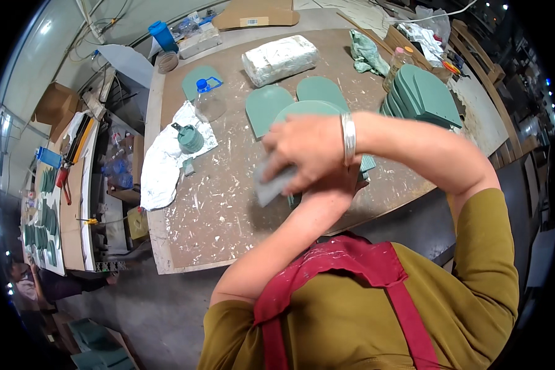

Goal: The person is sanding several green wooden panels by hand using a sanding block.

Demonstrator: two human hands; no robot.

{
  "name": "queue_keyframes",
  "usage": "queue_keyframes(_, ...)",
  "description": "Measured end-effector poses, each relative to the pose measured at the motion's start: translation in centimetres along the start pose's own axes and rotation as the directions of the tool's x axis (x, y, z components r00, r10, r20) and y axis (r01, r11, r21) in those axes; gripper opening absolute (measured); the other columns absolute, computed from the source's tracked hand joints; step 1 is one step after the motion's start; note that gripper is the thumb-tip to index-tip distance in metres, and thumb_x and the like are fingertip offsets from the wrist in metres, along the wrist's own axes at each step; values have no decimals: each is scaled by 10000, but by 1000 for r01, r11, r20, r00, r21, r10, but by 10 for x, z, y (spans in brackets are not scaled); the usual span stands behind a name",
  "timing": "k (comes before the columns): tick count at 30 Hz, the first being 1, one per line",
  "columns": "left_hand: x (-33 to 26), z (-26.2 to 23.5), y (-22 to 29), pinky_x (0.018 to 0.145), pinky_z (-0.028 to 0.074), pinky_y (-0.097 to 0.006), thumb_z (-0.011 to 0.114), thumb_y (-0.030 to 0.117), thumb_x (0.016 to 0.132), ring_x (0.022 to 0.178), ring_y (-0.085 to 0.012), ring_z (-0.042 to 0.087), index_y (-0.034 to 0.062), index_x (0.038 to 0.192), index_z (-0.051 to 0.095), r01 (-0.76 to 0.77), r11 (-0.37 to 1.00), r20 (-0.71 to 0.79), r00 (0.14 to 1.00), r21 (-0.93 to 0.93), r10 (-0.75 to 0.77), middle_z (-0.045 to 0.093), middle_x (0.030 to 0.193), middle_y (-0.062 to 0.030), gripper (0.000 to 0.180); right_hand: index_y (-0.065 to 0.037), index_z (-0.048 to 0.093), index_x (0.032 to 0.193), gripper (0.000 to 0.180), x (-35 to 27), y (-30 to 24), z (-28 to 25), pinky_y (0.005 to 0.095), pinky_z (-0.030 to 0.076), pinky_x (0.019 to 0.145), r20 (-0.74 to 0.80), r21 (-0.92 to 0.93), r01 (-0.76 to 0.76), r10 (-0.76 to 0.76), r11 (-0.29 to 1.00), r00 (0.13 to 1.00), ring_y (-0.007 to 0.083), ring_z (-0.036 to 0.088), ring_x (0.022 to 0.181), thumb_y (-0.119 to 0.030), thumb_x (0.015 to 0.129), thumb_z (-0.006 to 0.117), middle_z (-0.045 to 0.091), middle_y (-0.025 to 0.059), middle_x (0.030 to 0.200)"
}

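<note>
My right hand [299, 151], with a silver bangle at its wrist, is closed over a grey sheet or pad [274, 182], slightly blurred, which may be sandpaper. Under that hand is a round-topped green panel [311, 108], mostly covered. My left forearm crosses beneath the right wrist; what shows of my left hand [345, 179] is at the panel's near right edge, seemingly gripping it, its fingers largely hidden. Two more green panels, one to the left [268, 108] and one behind [322, 91], lie flat on the brown tabletop [216, 216].
A white wrapped block [280, 60] lies at the back. Stacked green panels [422, 98] stand at the right beside bottles [399, 65]. To the left are a clear jug [209, 102], a green container [190, 139] and white cloth [166, 166]. Another person [34, 287] is at far left.
</note>
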State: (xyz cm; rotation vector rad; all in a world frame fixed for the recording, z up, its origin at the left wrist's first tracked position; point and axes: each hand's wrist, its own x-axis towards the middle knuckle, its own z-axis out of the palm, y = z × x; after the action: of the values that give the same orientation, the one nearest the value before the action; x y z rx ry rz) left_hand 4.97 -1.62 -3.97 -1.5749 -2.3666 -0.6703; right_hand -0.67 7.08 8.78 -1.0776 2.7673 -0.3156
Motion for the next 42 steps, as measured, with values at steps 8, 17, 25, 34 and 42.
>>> queue_keyframes(8,12,-35,6,1118,334,-523,677,342,871,1398,-318,389,2,1434,425,-41,997,114,993,68,33,396,1510,-178,704,-202,668,1237,423,-51,102,0,428,459,924,-590,-69,-611,462,788,662,294,573,1083,-401,864,681,611,140,1080)
queue_keyframes(17,-8,-70,-9,1019,453,-435,672,131,801,1217,-316,578,8,1322,572,-189,978,-191,960,89,203,572,1369,-177,544,-146,621,1232,443,-149,80,79,272,417,787,-207,965,211,943,154,259,78,505,900,-487,951,581,611,-32,1035)
queue_keyframes(25,8,-78,-90,1003,484,-394,486,300,1057,1202,-240,566,-43,1342,479,-101,-174,97,519,-980,-850,576,1318,-138,446,-148,598,1231,506,-128,60,102,338,437,881,-33,914,401,969,-70,245,126,540,964,-546,918,598,624,9,1069)
queue_keyframes(34,-3,-79,-49,955,514,-338,610,88,963,1107,-186,600,14,1347,485,120,-53,125,734,-991,-667,590,1272,-91,411,-62,571,1342,570,-106,13,24,395,475,946,-792,405,-124,415,906,449,294,601,1076,-383,887,693,617,155,1179)
queue_keyframes(42,3,-81,-21,1000,450,-324,590,80,990,1148,-177,565,-40,1322,490,111,223,-64,754,-968,-654,589,1264,-104,367,-211,694,1108,365,-82,38,-38,445,506,785,-781,-67,-531,287,845,555,323,600,933,-417,806,698,602,138,936)
